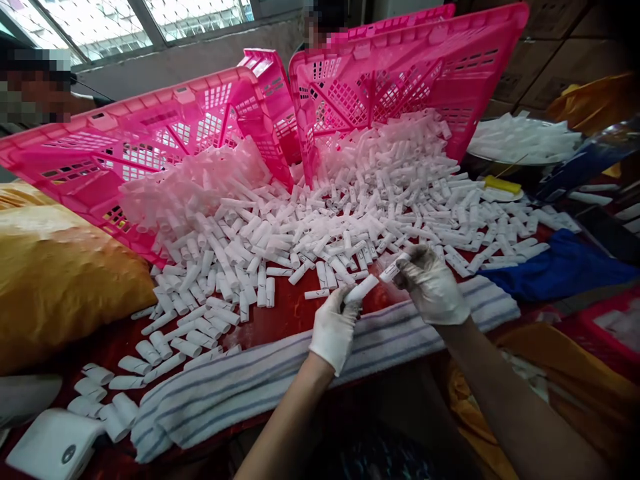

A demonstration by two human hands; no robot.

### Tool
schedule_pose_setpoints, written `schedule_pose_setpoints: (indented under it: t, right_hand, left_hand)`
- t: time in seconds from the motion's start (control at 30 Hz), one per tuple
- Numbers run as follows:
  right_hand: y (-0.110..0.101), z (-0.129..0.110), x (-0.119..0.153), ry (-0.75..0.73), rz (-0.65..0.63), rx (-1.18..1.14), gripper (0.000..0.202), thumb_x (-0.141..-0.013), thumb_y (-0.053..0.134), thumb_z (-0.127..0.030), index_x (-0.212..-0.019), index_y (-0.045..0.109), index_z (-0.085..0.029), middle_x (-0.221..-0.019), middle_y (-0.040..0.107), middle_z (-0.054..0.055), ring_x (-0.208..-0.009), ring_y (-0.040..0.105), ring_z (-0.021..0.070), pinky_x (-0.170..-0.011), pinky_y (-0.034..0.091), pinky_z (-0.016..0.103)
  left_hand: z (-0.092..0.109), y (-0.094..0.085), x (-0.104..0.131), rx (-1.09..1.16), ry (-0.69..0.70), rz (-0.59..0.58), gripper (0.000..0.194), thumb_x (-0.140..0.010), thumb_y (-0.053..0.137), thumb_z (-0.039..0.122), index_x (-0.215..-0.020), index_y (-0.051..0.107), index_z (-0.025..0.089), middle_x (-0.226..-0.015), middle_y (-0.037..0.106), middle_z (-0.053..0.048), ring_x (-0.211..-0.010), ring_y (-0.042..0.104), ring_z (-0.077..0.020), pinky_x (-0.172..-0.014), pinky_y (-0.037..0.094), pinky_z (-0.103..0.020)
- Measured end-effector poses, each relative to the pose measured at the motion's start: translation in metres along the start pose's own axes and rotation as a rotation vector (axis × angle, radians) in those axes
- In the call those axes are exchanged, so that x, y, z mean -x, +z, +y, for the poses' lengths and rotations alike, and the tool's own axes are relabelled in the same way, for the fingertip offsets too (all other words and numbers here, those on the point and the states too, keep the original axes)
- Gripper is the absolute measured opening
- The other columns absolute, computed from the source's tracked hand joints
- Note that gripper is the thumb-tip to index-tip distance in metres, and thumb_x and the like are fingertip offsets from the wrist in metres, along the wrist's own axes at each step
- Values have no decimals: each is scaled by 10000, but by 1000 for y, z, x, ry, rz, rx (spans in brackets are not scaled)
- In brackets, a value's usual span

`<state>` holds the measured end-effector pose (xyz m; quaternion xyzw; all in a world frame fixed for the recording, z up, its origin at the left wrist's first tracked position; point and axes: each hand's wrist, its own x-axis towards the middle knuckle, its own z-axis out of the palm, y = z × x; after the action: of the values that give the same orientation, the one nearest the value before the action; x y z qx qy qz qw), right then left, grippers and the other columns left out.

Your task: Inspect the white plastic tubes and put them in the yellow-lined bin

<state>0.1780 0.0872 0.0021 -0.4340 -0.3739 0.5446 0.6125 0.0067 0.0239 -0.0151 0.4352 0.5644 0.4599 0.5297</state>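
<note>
Gloved left hand [334, 328] and right hand [431, 283] each grip a white plastic tube [362, 289].

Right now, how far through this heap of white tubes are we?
Early, by the look of it. Done: a few white tubes lie apart at the left edge, possibly handled. In hand: the left hand and right hand each hold one tube over the striped towel. Left: the big heap spilling from the pink crates.
</note>
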Motion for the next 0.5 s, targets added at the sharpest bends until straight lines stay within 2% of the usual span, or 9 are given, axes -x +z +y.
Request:
schedule_pose_setpoints:
  t: [0.13,0.2,0.3,0.4,0.5]
  right_hand:
    - [22,0,13,0,7,-30,397,-579,849,-358,-775,530,-227,-637,583,-71,-451,504,79,-425,417,216]
    - [25,3,19,-5,-43,27,346,-622,825,-391,-790,576,-219,-664,592,-53,-490,514,84,-459,439,225]
    - [23,9,24,-18,-156,160,276,-734,736,-449,-847,652,-212,-790,617,-10,-597,540,94,-573,493,249]
    - [24,11,26,-106,-232,241,231,-757,722,-433,-806,672,-213,-913,612,20,-744,577,120,-697,517,264]
    - [29,5,29,-153,-305,244,208,-763,722,-419,-781,665,-220,-955,619,35,-880,601,156,-789,521,284]
  left_hand:
    - [7,4,11,35,87,101,355,-781,692,406,-1038,690,161,-942,677,-48,-856,603,-152,-804,456,-245]
    - [11,3,14,123,36,82,346,-768,706,430,-970,686,150,-824,655,-30,-732,576,-121,-698,447,-223]
    - [15,-1,12,428,-183,-70,408,-734,718,509,-824,609,126,-588,493,33,-486,388,-52,-467,293,-183]
    - [20,-6,10,699,-372,-256,476,-681,760,530,-804,546,123,-543,372,79,-432,261,-19,-424,184,-168]
    - [27,-4,15,772,-497,-402,490,-709,725,564,-785,516,127,-535,280,110,-412,175,-2,-417,172,-164]
